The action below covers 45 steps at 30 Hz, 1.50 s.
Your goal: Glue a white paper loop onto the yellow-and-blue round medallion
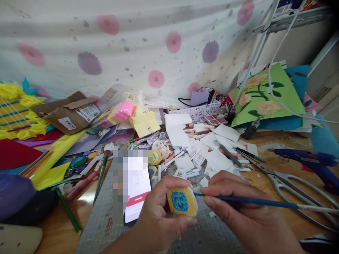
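Note:
My left hand [156, 218] is closed round a small flat hexagonal piece [182, 201], yellow at the rim with a blue middle, held upright between thumb and fingers. My right hand [238, 215] pinches a thin blue-handled paintbrush [254, 201], its tip touching the piece's right edge and its handle running out to the right. Both hands hover over a grey cutting mat [106, 215] on the wooden table. A phone [136, 187] with a lit screen lies on the mat just left of my left hand.
Large metal scissors [288, 183] and a blue glue gun [309, 160] lie at the right. Paper scraps [217, 155], pens and stickers litter the middle. Coloured paper sheets [50, 158], a cardboard box [71, 113] and a green flower painting [265, 95] stand behind, before a flowered cloth.

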### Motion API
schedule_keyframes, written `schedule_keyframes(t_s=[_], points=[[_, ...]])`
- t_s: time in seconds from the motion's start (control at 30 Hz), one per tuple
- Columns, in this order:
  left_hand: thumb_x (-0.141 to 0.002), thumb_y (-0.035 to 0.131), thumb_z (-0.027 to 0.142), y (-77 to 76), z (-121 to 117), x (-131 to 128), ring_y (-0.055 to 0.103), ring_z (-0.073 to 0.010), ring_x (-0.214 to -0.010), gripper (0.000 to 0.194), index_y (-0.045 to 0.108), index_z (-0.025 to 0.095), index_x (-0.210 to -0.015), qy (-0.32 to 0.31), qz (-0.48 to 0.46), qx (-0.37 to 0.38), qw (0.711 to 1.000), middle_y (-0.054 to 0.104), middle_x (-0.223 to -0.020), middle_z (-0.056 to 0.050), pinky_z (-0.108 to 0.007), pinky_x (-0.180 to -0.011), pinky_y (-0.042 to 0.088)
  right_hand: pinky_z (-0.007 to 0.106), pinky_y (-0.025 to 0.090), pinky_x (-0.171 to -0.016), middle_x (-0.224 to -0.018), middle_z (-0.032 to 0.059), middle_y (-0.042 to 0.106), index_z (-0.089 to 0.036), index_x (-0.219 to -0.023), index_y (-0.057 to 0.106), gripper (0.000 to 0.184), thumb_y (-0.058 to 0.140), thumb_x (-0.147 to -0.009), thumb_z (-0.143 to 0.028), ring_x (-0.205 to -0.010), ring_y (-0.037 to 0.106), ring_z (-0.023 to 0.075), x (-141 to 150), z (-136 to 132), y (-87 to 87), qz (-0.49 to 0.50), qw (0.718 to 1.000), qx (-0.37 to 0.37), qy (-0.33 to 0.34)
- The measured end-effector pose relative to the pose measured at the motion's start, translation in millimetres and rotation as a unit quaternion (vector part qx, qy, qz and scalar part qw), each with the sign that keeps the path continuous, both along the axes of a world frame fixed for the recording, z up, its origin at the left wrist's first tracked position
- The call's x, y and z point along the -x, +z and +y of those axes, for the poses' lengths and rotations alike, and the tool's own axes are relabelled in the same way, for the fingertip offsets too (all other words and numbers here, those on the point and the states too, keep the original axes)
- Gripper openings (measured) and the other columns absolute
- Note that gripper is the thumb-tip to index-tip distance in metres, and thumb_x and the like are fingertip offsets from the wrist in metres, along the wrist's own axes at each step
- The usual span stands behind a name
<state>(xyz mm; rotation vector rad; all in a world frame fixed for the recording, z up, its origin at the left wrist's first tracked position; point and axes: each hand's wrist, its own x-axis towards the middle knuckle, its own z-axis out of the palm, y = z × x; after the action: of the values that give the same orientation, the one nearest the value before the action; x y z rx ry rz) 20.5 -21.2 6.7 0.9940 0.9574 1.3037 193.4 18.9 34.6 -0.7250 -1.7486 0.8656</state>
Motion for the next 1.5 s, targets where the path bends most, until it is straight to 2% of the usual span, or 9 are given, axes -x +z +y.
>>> schedule_keyframes(t_s=[0.23,0.5,0.63,0.73,0.8,1.1,1.3,1.4,1.5], points=[[-0.056,0.080,0.014,3.0,-1,-8,0.048,-0.0105,-0.058,0.039,0.065,0.025,-0.090,0.055,-0.004,0.014,0.998,0.058,-0.065,0.003,-0.020,-0.053,0.034,0.022,0.051,-0.055,-0.069,0.0003,0.064,-0.026,-0.085,0.071,0.017,0.064,-0.078,-0.013,-0.065,0.063,0.0150,0,1,-1.8,-0.031,0.999,-0.017,-0.005],[-0.063,0.077,0.016,-3.4,7,-1,0.057,-0.0155,-0.067,0.047,0.053,0.027,-0.102,0.056,-0.042,0.046,0.997,0.060,-0.074,0.002,-0.025,-0.060,0.041,0.025,0.053,-0.065,-0.087,0.0014,0.066,-0.031,-0.093,0.067,0.024,0.064,-0.078,-0.013,-0.079,0.065,0.0187,-12,-3,-8.8,-0.063,0.996,-0.057,-0.039],[-0.064,0.076,0.019,-1.0,7,-1,0.048,-0.0108,-0.060,0.048,0.052,0.026,-0.105,0.015,-0.019,0.047,0.999,0.054,-0.070,0.003,-0.021,-0.053,0.035,0.023,0.052,-0.061,-0.075,-0.0004,0.068,-0.029,-0.096,0.065,0.016,0.053,-0.089,-0.022,-0.070,0.064,0.0153,-9,4,-14.6,0.005,0.995,0.100,-0.026],[-0.062,0.077,0.021,3.7,5,-4,0.041,-0.0081,-0.055,0.048,0.054,0.025,-0.103,-0.020,-0.008,0.060,0.998,0.050,-0.067,0.005,-0.019,-0.049,0.030,0.026,0.052,-0.066,-0.078,0.0013,0.068,-0.023,-0.092,0.063,0.011,0.055,-0.088,-0.029,-0.071,0.064,0.0151,-4,10,-19.3,0.054,0.962,0.268,0.031],[-0.062,0.078,0.023,5.8,5,-5,0.039,-0.0077,-0.054,0.046,0.054,0.024,-0.101,-0.030,-0.009,0.060,0.998,0.049,-0.067,0.005,-0.018,-0.048,0.028,0.029,0.051,-0.069,-0.085,0.0025,0.067,-0.021,-0.090,0.062,0.011,0.060,-0.084,-0.031,-0.076,0.062,0.0162,-1,12,-20.1,0.080,0.945,0.309,0.067],[-0.067,0.075,0.028,4.7,3,-5,0.033,-0.0078,-0.050,0.034,0.057,0.024,-0.096,-0.031,0.043,0.041,0.998,0.044,-0.059,0.006,-0.018,-0.045,0.024,0.023,0.036,-0.056,-0.067,-0.0038,0.054,-0.019,-0.071,0.055,0.011,0.066,-0.068,-0.020,-0.061,0.047,0.0115,9,13,-6.0,0.029,0.940,0.339,0.021],[-0.069,0.073,0.027,4.6,3,-3,0.033,-0.0082,-0.050,0.030,0.057,0.025,-0.095,-0.030,0.070,0.042,0.996,0.043,-0.059,0.006,-0.018,-0.045,0.025,0.022,0.034,-0.054,-0.064,-0.0053,0.050,-0.019,-0.070,0.054,0.013,0.066,-0.069,-0.018,-0.059,0.044,0.0102,9,12,-10.7,0.037,0.936,0.348,0.030],[-0.069,0.074,0.028,2.6,4,-2,0.034,-0.0080,-0.050,0.031,0.057,0.026,-0.095,-0.034,0.065,0.033,0.997,0.044,-0.059,0.006,-0.018,-0.046,0.025,0.025,0.041,-0.063,-0.074,-0.0019,0.059,-0.021,-0.082,0.060,0.009,0.064,-0.078,-0.028,-0.070,0.052,0.0134,2,12,-18.1,0.075,0.943,0.321,0.045],[-0.070,0.075,0.032,-1.4,4,-1,0.036,-0.0075,-0.052,0.034,0.057,0.025,-0.098,-0.006,0.025,0.048,0.999,0.046,-0.060,0.005,-0.019,-0.048,0.025,0.031,0.047,-0.075,-0.089,0.0028,0.063,-0.027,-0.105,0.063,0.026,0.046,-0.091,-0.040,-0.085,0.057,0.0187,-10,14,-22.4,0.107,0.958,0.261,0.047]])
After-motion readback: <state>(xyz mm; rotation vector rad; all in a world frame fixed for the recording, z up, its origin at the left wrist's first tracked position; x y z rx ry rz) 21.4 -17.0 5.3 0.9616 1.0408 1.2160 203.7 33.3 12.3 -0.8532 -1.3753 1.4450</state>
